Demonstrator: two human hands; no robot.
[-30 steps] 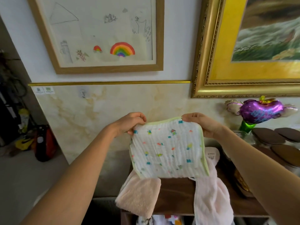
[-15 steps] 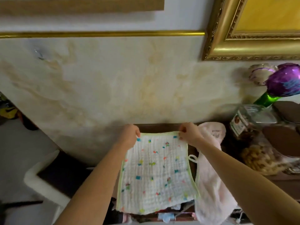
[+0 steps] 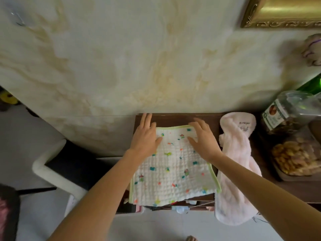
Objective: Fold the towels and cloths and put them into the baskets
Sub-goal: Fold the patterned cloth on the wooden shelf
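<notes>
A white cloth [image 3: 173, 169] with coloured specks and a green border lies spread flat on the dark wooden table [image 3: 215, 119], its near edge hanging over the front. My left hand [image 3: 145, 136] rests flat on its far left corner, fingers straight. My right hand [image 3: 202, 138] presses flat on the far right part, fingers spread. A pale pink towel [image 3: 238, 164] lies to the right of the cloth and droops over the table's front edge. No basket shows clearly; colourful items sit under the table edge.
A marbled wall [image 3: 139, 58] rises right behind the table. Clear jars of snacks [image 3: 295, 153] crowd the right side of the table. A white-framed dark seat [image 3: 57, 164] stands on the floor to the left. A gilt picture frame [image 3: 281, 13] hangs top right.
The cloth, held up in the air by its top corners, has come down onto the table. Both hands have let go of the corners and now lie flat on it.
</notes>
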